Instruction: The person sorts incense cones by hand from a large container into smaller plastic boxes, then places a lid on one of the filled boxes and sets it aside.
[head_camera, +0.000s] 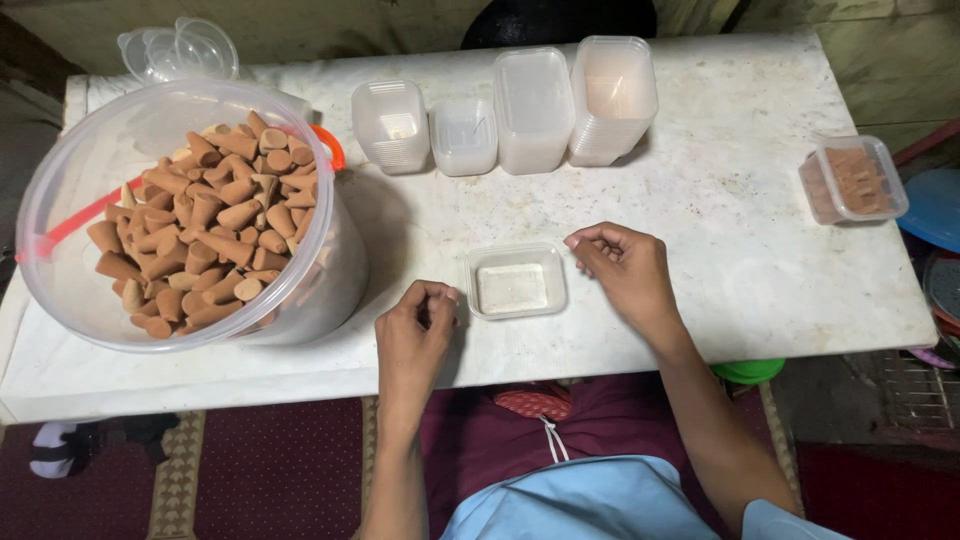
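A small clear rectangular plastic container (517, 281) sits empty on the white marble table (720, 200), right in front of me. My left hand (415, 335) rests just left of it, fingers curled, holding nothing that I can see. On the container's right side my right hand (622, 268) hovers with fingers loosely curled, fingertips near its upper right corner. At the left stands a large clear plastic bucket (80, 290) holding several brown cone-shaped pieces (215, 230).
Stacks of empty clear containers (530, 110) line the table's far side, with clear lids (175, 48) at the back left. A filled, closed container of brown cones (853, 180) sits at the right. A blue object (935, 205) lies off the right edge.
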